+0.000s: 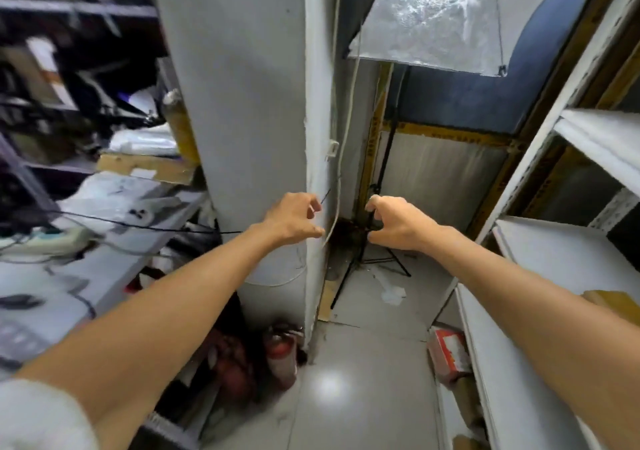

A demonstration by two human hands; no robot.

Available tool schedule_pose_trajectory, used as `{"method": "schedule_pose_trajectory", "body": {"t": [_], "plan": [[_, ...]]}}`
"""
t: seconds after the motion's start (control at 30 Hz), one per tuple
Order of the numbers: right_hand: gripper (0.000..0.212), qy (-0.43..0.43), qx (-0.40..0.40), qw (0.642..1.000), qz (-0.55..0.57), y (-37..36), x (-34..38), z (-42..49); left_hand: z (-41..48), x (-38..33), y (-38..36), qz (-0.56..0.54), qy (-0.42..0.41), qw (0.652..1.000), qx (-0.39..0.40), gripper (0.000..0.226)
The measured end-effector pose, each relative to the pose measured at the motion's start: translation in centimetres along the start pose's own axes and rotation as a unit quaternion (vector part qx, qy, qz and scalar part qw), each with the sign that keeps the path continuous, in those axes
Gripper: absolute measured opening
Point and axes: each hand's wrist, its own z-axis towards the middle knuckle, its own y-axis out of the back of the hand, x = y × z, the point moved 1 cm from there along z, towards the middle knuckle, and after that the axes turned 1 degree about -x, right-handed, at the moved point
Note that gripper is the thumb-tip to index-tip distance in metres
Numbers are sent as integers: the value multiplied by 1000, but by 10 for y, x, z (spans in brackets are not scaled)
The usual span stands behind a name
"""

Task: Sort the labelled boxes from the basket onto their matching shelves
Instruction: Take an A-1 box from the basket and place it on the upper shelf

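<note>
2 bare arms reach to centre, left grip (294, 219) and right grip (394, 222) loosely curved, both empty. Grey pillar (235, 85) at 12 o'clock, white shelves (554, 248) at 3, cluttered tabletop (114, 269) at 9, red fire extinguisher (281, 352) at 6.

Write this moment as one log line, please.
left hand: outstretched, holds nothing | right hand: outstretched, holds nothing | basket: not in view | shelves: at right

One wide-angle view, worn on the person's head, looks forward and down along both outstretched arms, with the left hand (294, 219) and right hand (398, 224) mid-frame. It faces a grey pillar (235, 103). The cluttered tabletop (104, 269) lies near left, white shelves (554, 259) close right, floor (363, 380) below.
</note>
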Motion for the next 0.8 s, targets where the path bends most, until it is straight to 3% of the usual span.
{"method": "schedule_pose_trajectory", "body": {"t": [0.23, 0.4, 0.6, 0.8], "plan": [[52, 174, 65, 982, -16, -43, 155, 24, -127, 102, 52, 7, 148, 986, -77, 46], [43, 294, 97, 950, -34, -72, 270, 3, -245, 162, 81, -2, 241, 965, -107, 40], [46, 426, 130, 895, -27, -100, 404, -40, -387, 206, 119, 13, 357, 920, -159, 46], [49, 504, 138, 853, -24, -121, 501, -81, -486, 229, 134, 16, 434, 875, -215, 43]]}}
